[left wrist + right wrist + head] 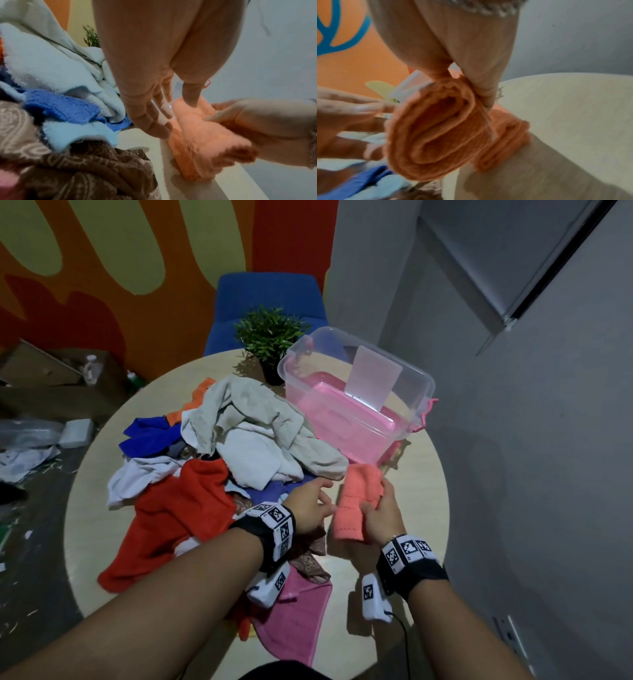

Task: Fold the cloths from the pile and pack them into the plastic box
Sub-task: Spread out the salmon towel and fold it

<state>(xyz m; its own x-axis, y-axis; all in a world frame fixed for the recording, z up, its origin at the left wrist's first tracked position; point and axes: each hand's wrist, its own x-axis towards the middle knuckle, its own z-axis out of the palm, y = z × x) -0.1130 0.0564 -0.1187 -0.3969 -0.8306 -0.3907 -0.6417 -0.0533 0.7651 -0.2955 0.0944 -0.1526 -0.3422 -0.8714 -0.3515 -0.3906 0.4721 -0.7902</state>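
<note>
1. Orange cloth (pixel 358 501): a fluffy towel folded into a thick, layered bundle; its open end shows stacked loops in the right wrist view. It is held above the table (pixel 424 508), just in front of the plastic box (pixel 356 392).
2. Right hand (pixel 383 517): fingers and thumb curled round the bundle, grasping it.
3. Left hand (pixel 310 505): fingers straight and relaxed, just beside the bundle; whether the tips touch it cannot be told.
4. Plastic box: clear, with a pink base; a pale card (pixel 373 378) stands inside.
5. Pile (pixel 219 460): unfolded cloths left of the box, in white, beige, blue, red, pink and patterned brown.
6. Wristbands (pixel 279 529): square black-and-white code marks; no readable writing.
</note>
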